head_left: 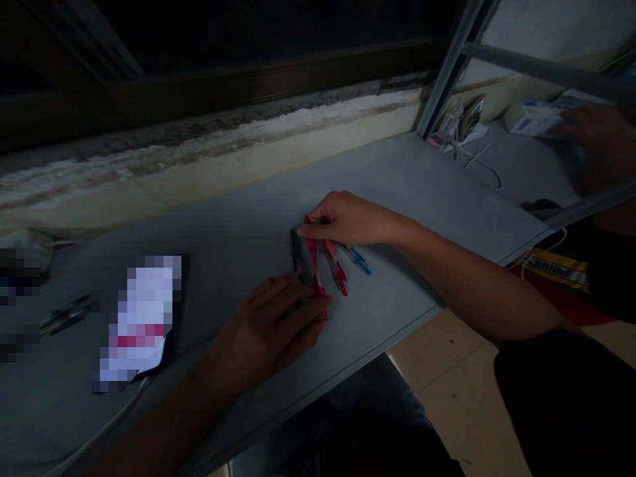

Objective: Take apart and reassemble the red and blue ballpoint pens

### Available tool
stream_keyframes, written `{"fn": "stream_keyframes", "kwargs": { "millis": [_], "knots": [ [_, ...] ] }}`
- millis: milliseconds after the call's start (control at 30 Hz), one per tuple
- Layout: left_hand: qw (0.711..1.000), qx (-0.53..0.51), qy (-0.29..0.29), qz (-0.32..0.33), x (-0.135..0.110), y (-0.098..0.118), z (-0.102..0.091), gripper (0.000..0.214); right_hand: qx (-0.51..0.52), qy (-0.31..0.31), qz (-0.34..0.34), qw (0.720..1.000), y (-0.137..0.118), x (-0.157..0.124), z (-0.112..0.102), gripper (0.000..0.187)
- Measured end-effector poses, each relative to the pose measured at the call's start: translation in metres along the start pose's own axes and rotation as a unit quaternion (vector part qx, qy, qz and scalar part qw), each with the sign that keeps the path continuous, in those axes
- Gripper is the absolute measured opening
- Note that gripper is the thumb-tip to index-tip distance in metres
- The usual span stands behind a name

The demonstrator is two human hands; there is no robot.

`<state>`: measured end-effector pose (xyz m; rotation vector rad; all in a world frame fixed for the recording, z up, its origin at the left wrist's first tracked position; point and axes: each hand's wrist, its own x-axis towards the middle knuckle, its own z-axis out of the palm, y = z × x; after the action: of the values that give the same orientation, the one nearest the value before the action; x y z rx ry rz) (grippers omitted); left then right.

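Our right hand [350, 218] pinched a red pen [312, 248] narrowly on the grey desk [422, 179]; our left hand [265, 328] lay against a black pen [301, 258] — grip unclear — beside a second red pen [336, 277] and a blue pen [356, 260]; far right, a co-worker's hand [591, 136] held a white carton [534, 118].

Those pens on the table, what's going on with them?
A person has both bare hands on a small bunch of pens on a grey desk. The right hand touches a red pen beside a dark pen. The left hand lies against their lower ends. Another red pen and a blue pen lie alongside.
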<state>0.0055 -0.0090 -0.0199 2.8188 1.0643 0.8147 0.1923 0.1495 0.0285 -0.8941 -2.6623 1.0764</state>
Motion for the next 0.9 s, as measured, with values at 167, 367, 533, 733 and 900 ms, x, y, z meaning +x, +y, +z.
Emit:
{"fn": "stream_keyframes", "kwargs": {
  "millis": [167,367,533,733,900],
  "knots": [
    [0.993,0.039,0.042,-0.099,-0.001,-0.001,-0.002,0.023,-0.028,0.003,0.008,1.0,0.005,0.001,-0.001,0.042],
    [0.964,0.135,-0.018,-0.229,0.002,0.0,0.005,0.019,-0.125,0.114,0.033,0.985,0.007,0.0,0.004,0.042],
    [0.951,0.138,-0.038,-0.274,0.003,0.0,0.006,0.002,-0.122,0.1,0.002,0.987,0.005,0.001,0.009,0.043],
    [0.942,0.026,0.051,-0.33,-0.003,-0.003,-0.001,0.008,-0.027,0.032,-0.045,0.998,-0.002,-0.002,0.015,0.053],
    [0.962,-0.033,0.129,-0.24,-0.005,0.003,-0.005,0.015,0.228,0.007,-0.003,0.974,-0.009,-0.005,0.019,0.068]
  ]
}}
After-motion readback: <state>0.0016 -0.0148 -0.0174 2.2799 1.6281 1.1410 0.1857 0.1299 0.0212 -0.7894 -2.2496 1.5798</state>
